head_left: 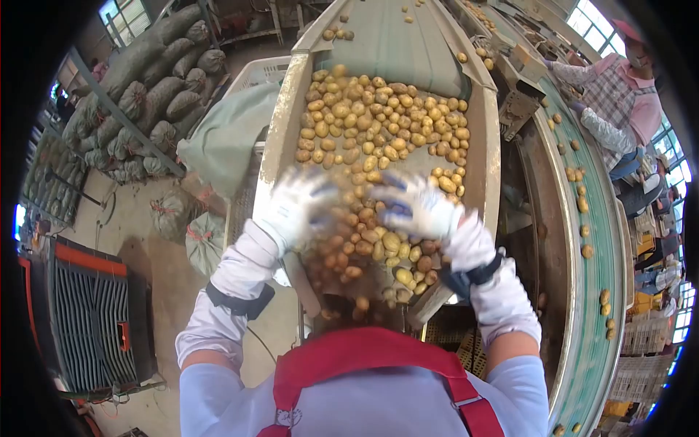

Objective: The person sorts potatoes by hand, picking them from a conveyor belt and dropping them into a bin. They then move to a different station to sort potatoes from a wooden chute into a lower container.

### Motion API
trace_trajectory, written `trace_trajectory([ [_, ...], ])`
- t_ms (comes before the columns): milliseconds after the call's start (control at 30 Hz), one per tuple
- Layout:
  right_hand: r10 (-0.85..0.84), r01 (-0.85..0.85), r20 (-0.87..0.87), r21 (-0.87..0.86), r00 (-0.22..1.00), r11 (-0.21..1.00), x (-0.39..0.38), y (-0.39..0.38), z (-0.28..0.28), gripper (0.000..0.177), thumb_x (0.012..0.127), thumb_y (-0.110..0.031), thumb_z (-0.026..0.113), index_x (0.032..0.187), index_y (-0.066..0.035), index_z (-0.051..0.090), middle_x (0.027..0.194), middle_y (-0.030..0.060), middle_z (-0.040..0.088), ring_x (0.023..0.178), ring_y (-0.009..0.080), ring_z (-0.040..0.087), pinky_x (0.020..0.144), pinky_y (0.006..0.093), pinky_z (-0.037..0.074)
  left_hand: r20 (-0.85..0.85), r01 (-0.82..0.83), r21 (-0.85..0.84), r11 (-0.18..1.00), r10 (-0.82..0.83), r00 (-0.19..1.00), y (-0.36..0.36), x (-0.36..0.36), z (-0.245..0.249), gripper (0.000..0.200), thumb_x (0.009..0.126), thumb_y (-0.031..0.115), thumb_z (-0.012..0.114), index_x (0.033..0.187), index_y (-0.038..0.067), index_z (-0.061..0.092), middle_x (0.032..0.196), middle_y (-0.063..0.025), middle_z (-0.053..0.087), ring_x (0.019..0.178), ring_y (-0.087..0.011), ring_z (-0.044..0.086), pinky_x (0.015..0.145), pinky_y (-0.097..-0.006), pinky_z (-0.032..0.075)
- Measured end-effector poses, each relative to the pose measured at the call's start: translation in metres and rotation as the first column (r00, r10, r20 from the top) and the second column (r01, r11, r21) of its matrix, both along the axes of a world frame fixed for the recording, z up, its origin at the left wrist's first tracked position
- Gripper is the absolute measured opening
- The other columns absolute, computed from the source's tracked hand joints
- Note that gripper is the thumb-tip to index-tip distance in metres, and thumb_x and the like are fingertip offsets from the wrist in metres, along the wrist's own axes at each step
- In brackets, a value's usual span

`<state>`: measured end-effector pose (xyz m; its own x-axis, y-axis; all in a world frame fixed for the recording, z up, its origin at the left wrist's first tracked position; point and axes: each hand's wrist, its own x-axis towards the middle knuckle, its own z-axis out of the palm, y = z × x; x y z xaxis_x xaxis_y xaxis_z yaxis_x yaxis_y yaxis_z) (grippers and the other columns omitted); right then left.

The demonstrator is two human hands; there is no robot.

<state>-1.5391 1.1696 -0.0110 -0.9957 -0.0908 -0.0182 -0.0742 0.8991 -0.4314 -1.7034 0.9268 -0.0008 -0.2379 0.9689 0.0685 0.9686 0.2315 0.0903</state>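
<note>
Many potatoes (pixel 389 120) lie spread in a metal chute (pixel 281 124) below a wide green belt (pixel 397 44). Gloved in white and blue, my left hand (pixel 306 204) is over the left side of the chute, blurred, its fingers apart. My right hand (pixel 411 204), in a matching glove, reaches over the potatoes at the right with fingers spread. Neither hand visibly grips a potato. Between and below the hands, smaller potatoes run toward the chute's near end, some smeared by motion.
On the right a long green conveyor (pixel 593 277) carries scattered potatoes, with a co-worker (pixel 619 102) beside it. Filled sacks (pixel 156 87) are stacked at the back left. A black slatted machine (pixel 91 320) stands at the lower left. Green cloth (pixel 233 138) hangs beside the chute.
</note>
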Motion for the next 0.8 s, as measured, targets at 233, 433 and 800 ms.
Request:
trace_trajectory([
  [233,-0.420,0.424,-0.184,-0.019,0.889,0.906,-0.210,0.068,-0.025,0.062,0.092,-0.061,0.047,0.145,-0.031,0.041,0.158,0.0147,0.025,0.144,0.0405,0.022,0.114,0.0637,0.013,-0.217,-0.320,0.310,0.895,0.394,0.893,-0.001,-0.053,-0.011,0.050,0.084,0.028,0.068,0.130,0.013,0.057,0.146,-0.0106,0.043,0.140,-0.0363,0.031,0.113,-0.0531,0.025],
  [433,-0.144,0.101,0.077,0.407,0.987,0.908,-0.157,-0.011,-0.012,0.070,0.090,-0.066,0.046,0.149,-0.029,0.036,0.161,0.0114,0.015,0.147,0.0435,0.009,0.112,0.0711,0.009,-0.169,-0.315,0.326,0.891,0.383,0.908,-0.002,-0.056,-0.006,0.050,0.083,0.026,0.068,0.131,0.013,0.056,0.146,-0.0114,0.043,0.140,-0.0376,0.031,0.112,-0.0530,0.027],
  [800,-0.078,0.077,-0.008,0.285,0.997,0.956,-0.230,0.021,0.056,0.055,0.094,-0.053,0.049,0.143,-0.030,0.044,0.158,0.0085,0.025,0.143,0.0349,0.027,0.116,0.0589,0.020,-0.088,-0.325,0.378,0.867,0.384,0.919,0.001,-0.064,-0.004,0.053,0.081,0.018,0.068,0.132,0.012,0.055,0.143,-0.0108,0.047,0.139,-0.0371,0.033,0.112,-0.0526,0.028],
])
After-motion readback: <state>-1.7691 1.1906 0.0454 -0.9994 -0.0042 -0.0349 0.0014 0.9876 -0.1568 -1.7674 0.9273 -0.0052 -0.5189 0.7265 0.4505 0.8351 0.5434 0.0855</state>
